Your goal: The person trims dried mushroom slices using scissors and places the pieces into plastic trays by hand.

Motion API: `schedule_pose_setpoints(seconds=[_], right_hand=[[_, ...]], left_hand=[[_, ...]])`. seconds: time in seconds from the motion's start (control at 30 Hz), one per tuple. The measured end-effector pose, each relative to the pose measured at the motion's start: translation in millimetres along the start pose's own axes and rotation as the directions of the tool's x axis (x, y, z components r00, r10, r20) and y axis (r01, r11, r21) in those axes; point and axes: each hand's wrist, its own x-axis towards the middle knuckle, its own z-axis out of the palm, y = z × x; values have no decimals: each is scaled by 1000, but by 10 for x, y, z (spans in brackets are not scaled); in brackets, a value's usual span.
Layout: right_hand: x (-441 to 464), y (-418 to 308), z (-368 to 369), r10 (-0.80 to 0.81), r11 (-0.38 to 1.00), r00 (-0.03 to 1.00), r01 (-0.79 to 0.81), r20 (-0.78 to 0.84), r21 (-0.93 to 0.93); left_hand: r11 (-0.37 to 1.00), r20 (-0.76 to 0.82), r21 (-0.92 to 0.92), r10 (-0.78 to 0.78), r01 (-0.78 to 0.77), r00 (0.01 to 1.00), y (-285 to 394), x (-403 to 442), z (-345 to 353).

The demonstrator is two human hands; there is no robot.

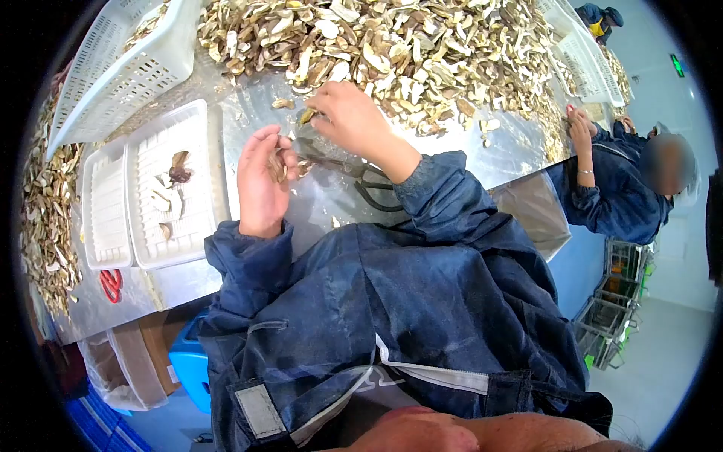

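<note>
Here, right hand [350, 120] pinching slice [307, 115], left hand [262, 181] curled, grip unclear, tabletop [307, 226] open toward edge [188, 300]

Shiny metal table [504, 154], matt white plastic basket [139, 83]

Beyond the metal table [169, 288], a green sign [678, 65] glows on a pale wall [646, 47].

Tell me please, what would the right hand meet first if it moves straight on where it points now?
The right hand would probably meet the loose brown slice on the metal table, though hand height is unclear.
</note>
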Motion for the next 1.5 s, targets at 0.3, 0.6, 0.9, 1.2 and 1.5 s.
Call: schedule_pose_setpoints(seconds=[0.3,0.6,0.9,1.2,1.5], right_hand=[[322,-78,73,35,999,992,-36,122,6],[314,-191,112,62,986,985,-85,162,141],[106,-370,-124,188,824,977,-212,99,526],[-9,-414,-305,108,808,993,-120,56,577],[-54,-363,-364,164,783,968,-246,192,571]], left_hand=[[994,-146,-46,89,-96,985,72,-26,75],[992,-140,-11,121,-124,983,60,-14,38],[983,-5,180,30,-28,1000,2,-24,135],[968,20,250,29,-33,999,20,-64,170],[909,51,416,2,-23,999,4,-114,219]])
